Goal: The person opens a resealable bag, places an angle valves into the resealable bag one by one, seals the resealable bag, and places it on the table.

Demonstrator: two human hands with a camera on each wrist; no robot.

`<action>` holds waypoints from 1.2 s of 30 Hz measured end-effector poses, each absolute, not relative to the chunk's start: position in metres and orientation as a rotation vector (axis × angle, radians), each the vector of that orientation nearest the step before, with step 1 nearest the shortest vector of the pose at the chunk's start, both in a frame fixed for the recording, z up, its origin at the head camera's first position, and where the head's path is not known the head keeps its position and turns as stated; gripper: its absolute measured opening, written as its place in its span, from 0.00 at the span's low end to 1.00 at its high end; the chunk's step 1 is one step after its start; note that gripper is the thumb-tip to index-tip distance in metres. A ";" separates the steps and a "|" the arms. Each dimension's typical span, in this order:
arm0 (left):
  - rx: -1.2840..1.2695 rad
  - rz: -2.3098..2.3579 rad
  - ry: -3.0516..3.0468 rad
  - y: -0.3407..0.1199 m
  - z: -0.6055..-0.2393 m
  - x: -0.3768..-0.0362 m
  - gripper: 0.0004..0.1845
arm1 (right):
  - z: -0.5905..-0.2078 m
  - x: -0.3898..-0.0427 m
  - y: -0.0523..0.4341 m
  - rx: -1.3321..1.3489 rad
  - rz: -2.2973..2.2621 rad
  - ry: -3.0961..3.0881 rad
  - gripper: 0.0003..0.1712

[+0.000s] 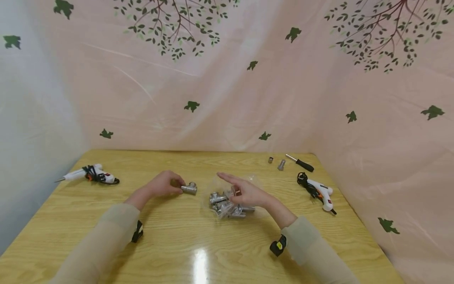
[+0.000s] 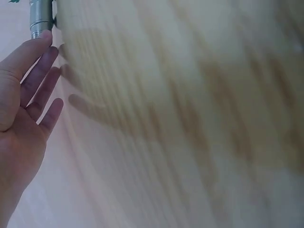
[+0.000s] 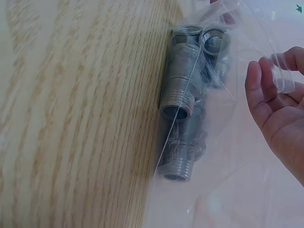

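My left hand (image 1: pixel 165 184) pinches the near end of a silver threaded tee fitting (image 1: pixel 189 188) at the table's middle left. In the left wrist view the thumb and fingertips meet at the end of this fitting (image 2: pixel 41 18); the other fingers stand loosely apart. A clear plastic bag (image 3: pixel 221 102) lies right of it, holding several similar metal fittings (image 3: pixel 179 97). My right hand (image 1: pixel 248 192) is over the bag, its index finger pointing left. In the right wrist view the fingers of this hand (image 3: pixel 285 102) hold a fold of the bag's edge.
A white glue gun (image 1: pixel 95 174) with a wrapped black cord lies at the far left, another glue gun (image 1: pixel 320 192) at the right. Toward the back right are a small metal nut (image 1: pixel 270 159), a metal fitting (image 1: pixel 281 165) and a black-handled screwdriver (image 1: pixel 301 163). A printed curtain (image 1: pixel 227 90) stands behind the table.
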State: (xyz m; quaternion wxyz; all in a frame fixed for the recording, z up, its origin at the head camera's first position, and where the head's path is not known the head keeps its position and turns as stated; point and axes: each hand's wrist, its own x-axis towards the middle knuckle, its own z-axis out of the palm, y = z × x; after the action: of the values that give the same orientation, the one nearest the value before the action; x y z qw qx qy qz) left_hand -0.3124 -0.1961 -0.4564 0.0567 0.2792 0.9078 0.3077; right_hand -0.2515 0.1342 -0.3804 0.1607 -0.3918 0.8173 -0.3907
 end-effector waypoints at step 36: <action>1.017 1.146 2.812 -0.131 -0.416 -0.248 0.08 | -0.373 -0.248 0.130 -1.105 -1.101 2.314 0.42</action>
State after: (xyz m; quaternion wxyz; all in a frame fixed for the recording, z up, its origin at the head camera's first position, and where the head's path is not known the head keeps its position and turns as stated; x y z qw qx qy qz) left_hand -0.2479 -0.1310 -0.4164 -0.0304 0.3174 0.8777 0.3577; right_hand -0.2484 0.1301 -0.3732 0.1744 -0.3900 0.8164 -0.3885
